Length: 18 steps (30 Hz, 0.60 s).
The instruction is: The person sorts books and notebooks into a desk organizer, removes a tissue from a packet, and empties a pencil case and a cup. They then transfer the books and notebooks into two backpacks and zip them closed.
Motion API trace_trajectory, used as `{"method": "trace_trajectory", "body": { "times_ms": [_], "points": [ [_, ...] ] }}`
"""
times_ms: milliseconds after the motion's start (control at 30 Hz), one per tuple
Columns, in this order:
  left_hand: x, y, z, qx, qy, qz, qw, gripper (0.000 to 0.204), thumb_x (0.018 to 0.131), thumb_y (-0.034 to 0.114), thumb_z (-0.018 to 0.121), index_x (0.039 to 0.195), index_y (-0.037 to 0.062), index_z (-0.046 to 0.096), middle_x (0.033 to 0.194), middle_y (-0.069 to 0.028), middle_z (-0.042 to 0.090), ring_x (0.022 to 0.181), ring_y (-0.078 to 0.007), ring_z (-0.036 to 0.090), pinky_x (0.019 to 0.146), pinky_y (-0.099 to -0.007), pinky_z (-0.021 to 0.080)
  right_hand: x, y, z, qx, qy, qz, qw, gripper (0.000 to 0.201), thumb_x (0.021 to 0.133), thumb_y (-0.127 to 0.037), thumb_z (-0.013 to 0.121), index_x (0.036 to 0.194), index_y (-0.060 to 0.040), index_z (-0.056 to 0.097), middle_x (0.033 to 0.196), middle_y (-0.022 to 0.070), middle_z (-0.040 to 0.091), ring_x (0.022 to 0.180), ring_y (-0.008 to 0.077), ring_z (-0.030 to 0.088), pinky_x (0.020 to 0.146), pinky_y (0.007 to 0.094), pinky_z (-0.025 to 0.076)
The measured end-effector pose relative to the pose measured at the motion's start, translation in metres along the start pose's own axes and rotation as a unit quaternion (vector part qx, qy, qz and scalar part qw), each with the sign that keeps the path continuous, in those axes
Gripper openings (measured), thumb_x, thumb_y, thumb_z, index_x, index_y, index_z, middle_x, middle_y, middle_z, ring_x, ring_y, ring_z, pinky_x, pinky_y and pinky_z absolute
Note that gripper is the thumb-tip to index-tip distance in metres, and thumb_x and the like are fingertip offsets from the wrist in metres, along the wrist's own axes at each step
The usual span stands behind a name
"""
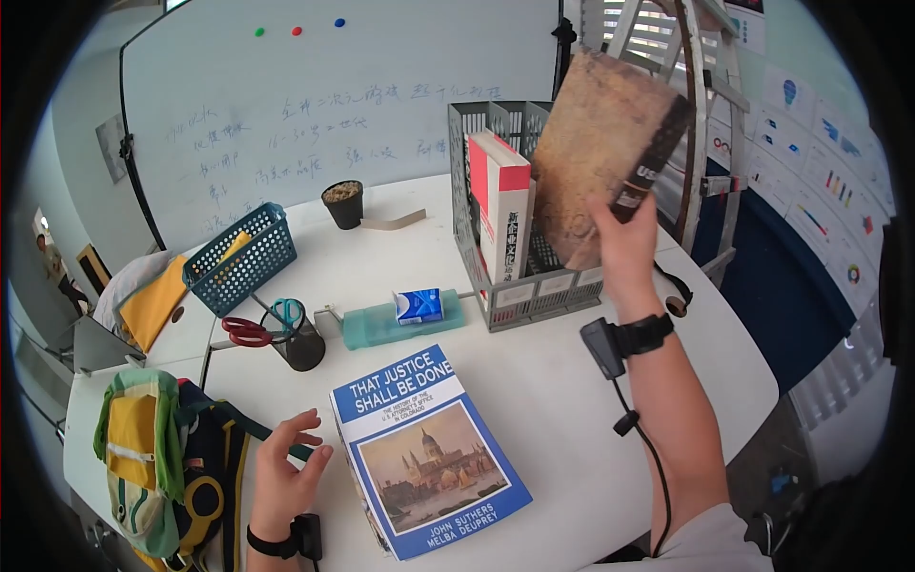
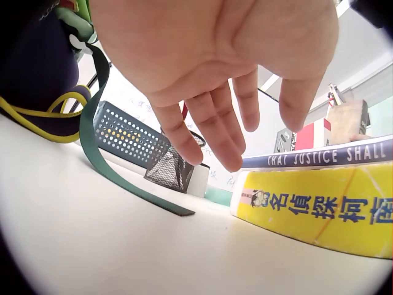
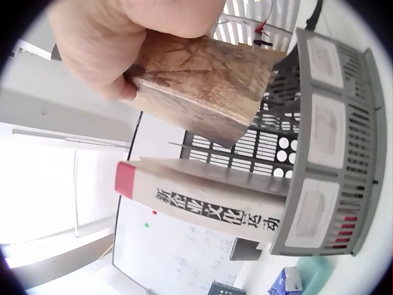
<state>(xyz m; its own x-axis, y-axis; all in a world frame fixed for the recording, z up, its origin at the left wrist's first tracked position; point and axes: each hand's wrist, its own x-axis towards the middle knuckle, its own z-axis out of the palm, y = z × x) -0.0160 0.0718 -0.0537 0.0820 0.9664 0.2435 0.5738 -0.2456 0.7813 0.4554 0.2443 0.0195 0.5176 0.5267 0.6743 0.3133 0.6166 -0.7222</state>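
My right hand (image 1: 629, 250) grips a brown, mottled book (image 1: 602, 143) by its lower end, tilted above the grey desktop file rack (image 1: 463, 205). In the right wrist view the brown book's (image 3: 202, 92) lower end is at the rack's opening. A red-and-white book (image 1: 502, 195) with Chinese lettering stands in the rack's left part. My left hand (image 1: 286, 477) has its fingers loosely extended, with nothing in them, beside a blue-covered book (image 1: 434, 458). That book lies on a yellow-spined book (image 2: 319, 209), which shows in the left wrist view.
Behind lie a teal case (image 1: 362, 329) with a blue-and-white packet (image 1: 419, 306), a mesh pen cup (image 1: 303, 351) with scissors, a teal basket (image 1: 243, 262) and a potted plant (image 1: 345, 208). A green-and-yellow backpack (image 1: 143, 458) sits at left, its strap (image 2: 98, 153) trailing near my left hand.
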Motion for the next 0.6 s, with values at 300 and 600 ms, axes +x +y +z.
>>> {"method": "trace_trajectory", "body": {
  "times_ms": [300,600],
  "points": [
    [0.004,-0.002,-0.002,0.010,-0.020,-0.037,0.999,0.048,0.088,0.004,0.077,0.134,-0.0043,0.068,0.119,-0.0168,0.077,0.099,-0.0211,0.074,0.092,-0.0348,0.056,-0.014,0.049,0.051,-0.169,-0.045,-0.003,0.985,0.063,0.086,-0.022,0.087,0.137,-0.0017,0.055,0.121,0.0197,0.074,0.110,0.0362,0.074,0.096,0.0440,0.056],
    [0.005,-0.007,0.000,0.014,-0.025,-0.022,0.999,0.047,0.089,0.009,0.082,0.133,-0.0029,0.069,0.116,-0.0195,0.078,0.098,-0.0260,0.075,0.090,-0.0368,0.058,-0.024,0.040,0.036,-0.346,-0.143,0.049,0.926,0.071,0.085,-0.040,0.085,0.138,-0.0023,0.057,0.118,0.0229,0.077,0.111,0.0414,0.074,0.095,0.0477,0.058]
  ]
}}
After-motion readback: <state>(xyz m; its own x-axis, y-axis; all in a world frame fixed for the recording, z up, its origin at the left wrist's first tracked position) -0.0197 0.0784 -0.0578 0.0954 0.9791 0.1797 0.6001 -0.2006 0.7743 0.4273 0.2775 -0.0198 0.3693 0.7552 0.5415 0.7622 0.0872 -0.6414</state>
